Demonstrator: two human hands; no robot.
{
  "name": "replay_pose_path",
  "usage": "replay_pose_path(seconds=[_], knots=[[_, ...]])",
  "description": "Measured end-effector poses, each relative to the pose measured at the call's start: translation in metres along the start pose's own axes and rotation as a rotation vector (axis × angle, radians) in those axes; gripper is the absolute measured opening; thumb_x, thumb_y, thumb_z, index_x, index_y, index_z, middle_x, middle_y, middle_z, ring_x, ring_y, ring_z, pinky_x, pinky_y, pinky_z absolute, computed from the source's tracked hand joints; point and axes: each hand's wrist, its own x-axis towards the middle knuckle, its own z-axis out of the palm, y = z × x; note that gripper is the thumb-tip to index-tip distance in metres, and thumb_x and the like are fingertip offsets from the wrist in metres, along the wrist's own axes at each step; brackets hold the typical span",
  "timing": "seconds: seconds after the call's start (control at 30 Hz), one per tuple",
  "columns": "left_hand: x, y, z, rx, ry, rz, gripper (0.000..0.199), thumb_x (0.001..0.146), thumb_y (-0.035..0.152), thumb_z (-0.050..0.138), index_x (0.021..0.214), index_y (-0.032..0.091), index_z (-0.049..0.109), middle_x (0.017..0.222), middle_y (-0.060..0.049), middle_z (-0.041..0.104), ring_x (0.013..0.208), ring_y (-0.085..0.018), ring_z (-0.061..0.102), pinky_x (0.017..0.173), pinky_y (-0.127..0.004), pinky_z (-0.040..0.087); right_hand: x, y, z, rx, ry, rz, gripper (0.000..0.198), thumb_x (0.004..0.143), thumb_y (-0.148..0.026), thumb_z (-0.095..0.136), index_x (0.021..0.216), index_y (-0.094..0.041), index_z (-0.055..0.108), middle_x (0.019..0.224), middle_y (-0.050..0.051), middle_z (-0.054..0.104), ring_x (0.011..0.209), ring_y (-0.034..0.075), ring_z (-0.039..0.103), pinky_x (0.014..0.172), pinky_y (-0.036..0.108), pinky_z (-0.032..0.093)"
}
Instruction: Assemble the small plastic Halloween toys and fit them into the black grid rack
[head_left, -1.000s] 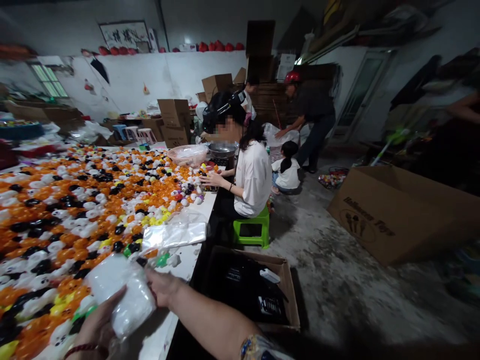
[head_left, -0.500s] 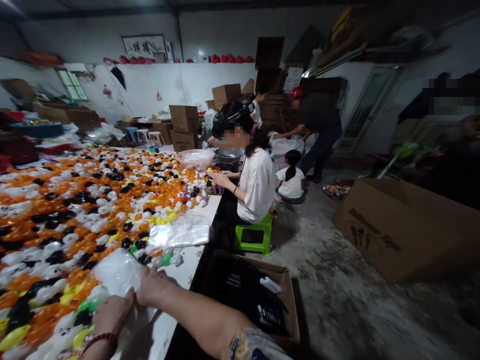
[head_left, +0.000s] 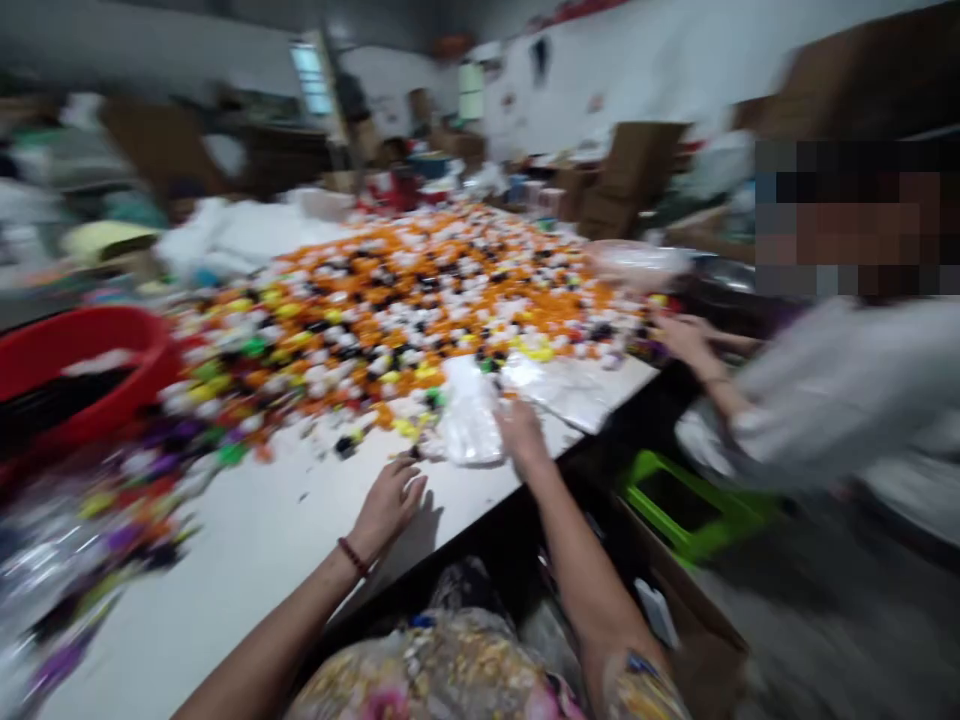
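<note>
My left hand (head_left: pixel 390 505) is over the white tabletop, holding nothing, its fingers apart and slightly bent. A stack of white, glossy plastic bags (head_left: pixel 471 415) lies flat at the near edge of the toy pile. Against that stack's right edge rests my right hand (head_left: pixel 521 435), fingers stretched forward; blur softens their outline. Clear plastic bags (head_left: pixel 559 390) lie just beyond it to the right. Small orange, white, black and yellow plastic toys (head_left: pixel 420 300) spread thickly over the table (head_left: pixel 247 540).
A red basin (head_left: pixel 97 330) with dark contents stands at the left, above plastic-wrapped pieces (head_left: pixel 112 520). On the right, a co-worker in a white shirt (head_left: pixel 847 390) reaches to the table beside a green stool (head_left: pixel 697 510). An open carton (head_left: pixel 697 620) stands below the table edge.
The view has swung left. Both hands were together on the white plastic bags; now my left hand is off them, and my right hand stays at their edge.
</note>
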Motion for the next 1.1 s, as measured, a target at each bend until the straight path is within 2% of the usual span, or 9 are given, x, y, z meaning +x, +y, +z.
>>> replay_pose_path(seconds=[0.07, 0.13, 0.2, 0.37, 0.5, 0.63, 0.83, 0.97, 1.1], knots=[[-0.029, -0.014, -0.012, 0.01, 0.049, -0.115, 0.03, 0.091, 0.036, 0.046, 0.087, 0.02, 0.071, 0.1, -0.011, 0.071, 0.096, -0.023, 0.067, 0.089, -0.038, 0.055, 0.012, 0.011, 0.024, 0.027, -0.02, -0.073, 0.032, 0.095, -0.024, 0.039, 0.114, -0.011, 0.061, 0.109, 0.022, 0.064, 0.106, 0.031, 0.056, 0.095, 0.048, 0.043], [-0.058, -0.028, -0.022, 0.026, 0.115, -0.227, 0.029, 0.091, 0.034, 0.046, 0.084, 0.02, 0.07, 0.095, -0.01, 0.071, 0.092, -0.022, 0.067, 0.086, -0.036, 0.056, 0.018, 0.014, 0.047, 0.075, 0.155, -0.193, 0.033, 0.094, -0.031, 0.043, 0.113, -0.013, 0.062, 0.108, 0.02, 0.063, 0.105, 0.032, 0.056, 0.095, 0.05, 0.044], [-0.085, -0.041, -0.03, 0.044, 0.184, -0.318, 0.029, 0.091, 0.032, 0.046, 0.082, 0.019, 0.07, 0.092, -0.01, 0.071, 0.091, -0.022, 0.066, 0.086, -0.037, 0.056, 0.017, 0.004, 0.066, 0.125, 0.165, -0.343, 0.034, 0.095, -0.034, 0.042, 0.111, -0.014, 0.064, 0.108, 0.018, 0.064, 0.104, 0.03, 0.057, 0.096, 0.048, 0.046], [-0.115, -0.062, -0.041, 0.026, 0.321, -0.408, 0.026, 0.09, 0.03, 0.046, 0.084, 0.019, 0.069, 0.094, -0.01, 0.069, 0.093, -0.022, 0.064, 0.088, -0.038, 0.054, 0.015, -0.071, 0.106, 0.076, -0.162, -0.592, 0.033, 0.096, -0.023, 0.039, 0.109, -0.014, 0.068, 0.109, 0.014, 0.066, 0.105, 0.023, 0.058, 0.097, 0.035, 0.046], [-0.113, -0.068, -0.042, -0.049, 0.347, -0.423, 0.022, 0.088, 0.027, 0.048, 0.081, 0.02, 0.068, 0.091, -0.008, 0.067, 0.091, -0.021, 0.062, 0.085, -0.036, 0.054, 0.036, -0.128, 0.137, -0.008, -0.271, -0.618, 0.033, 0.089, -0.012, 0.044, 0.112, -0.014, 0.068, 0.108, 0.014, 0.068, 0.102, 0.023, 0.057, 0.094, 0.035, 0.045], [-0.111, -0.069, -0.042, -0.108, 0.355, -0.437, 0.02, 0.088, 0.025, 0.05, 0.078, 0.02, 0.066, 0.09, -0.008, 0.066, 0.091, -0.02, 0.061, 0.085, -0.035, 0.053, 0.05, -0.167, 0.161, -0.085, -0.321, -0.648, 0.039, 0.084, -0.006, 0.05, 0.118, -0.015, 0.066, 0.122, 0.016, 0.064, 0.114, 0.028, 0.052, 0.1, 0.04, 0.038], [-0.111, -0.07, -0.044, -0.196, 0.37, -0.467, 0.021, 0.089, 0.024, 0.051, 0.077, 0.02, 0.067, 0.09, -0.008, 0.067, 0.092, -0.02, 0.061, 0.086, -0.036, 0.052, 0.023, -0.214, 0.184, -0.112, -0.41, -0.74, 0.032, 0.081, 0.0, 0.05, 0.103, -0.015, 0.068, 0.101, 0.014, 0.067, 0.101, 0.026, 0.057, 0.096, 0.039, 0.038], [-0.109, -0.072, -0.044, -0.241, 0.386, -0.487, 0.02, 0.089, 0.025, 0.052, 0.078, 0.02, 0.067, 0.092, -0.009, 0.068, 0.092, -0.02, 0.061, 0.087, -0.036, 0.051, -0.007, -0.219, 0.189, 0.001, -0.422, -0.749, 0.04, 0.091, -0.013, 0.043, 0.128, -0.016, 0.056, 0.105, 0.012, 0.064, 0.089, 0.022, 0.061, 0.081, 0.031, 0.045], [-0.11, -0.073, -0.048, -0.323, 0.4, -0.551, 0.018, 0.087, 0.025, 0.053, 0.077, 0.019, 0.067, 0.087, -0.006, 0.068, 0.084, -0.017, 0.061, 0.082, -0.032, 0.051, -0.028, -0.193, 0.197, 0.289, -0.421, -0.585, 0.038, 0.095, -0.029, 0.037, 0.124, -0.016, 0.058, 0.102, 0.011, 0.067, 0.089, 0.023, 0.064, 0.079, 0.033, 0.051]])
